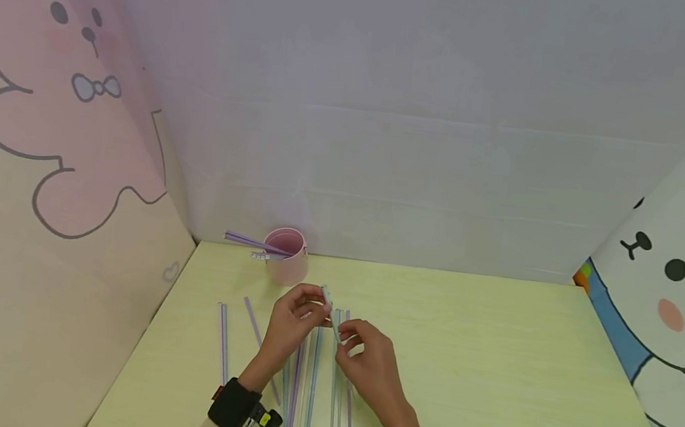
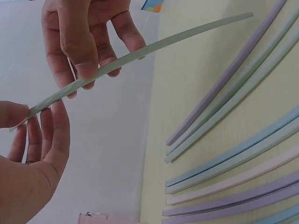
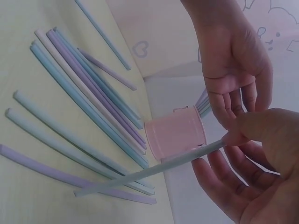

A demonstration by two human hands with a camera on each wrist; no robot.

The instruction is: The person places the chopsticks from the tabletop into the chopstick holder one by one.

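Note:
Both hands hold a thin pale green stick (image 2: 187, 33) up over the table. My left hand (image 1: 293, 324) pinches it near one end between thumb and fingers. Further along, the thumb and fingers of my right hand (image 1: 367, 358) grip the same stick, whose other end sticks out free past them. Beneath the hands lie several loose sticks in purple, blue, pale green and pink, roughly side by side, such as a purple stick (image 3: 32, 161) and a blue stick (image 2: 219, 151).
At the back of the pale yellow table (image 1: 489, 371) stands a pink bucket (image 1: 290, 271), with a bundle of sticks (image 1: 244, 238) leaning out to its left. More sticks (image 1: 221, 341) lie left of the left hand. Light walls with cartoon drawings enclose the table.

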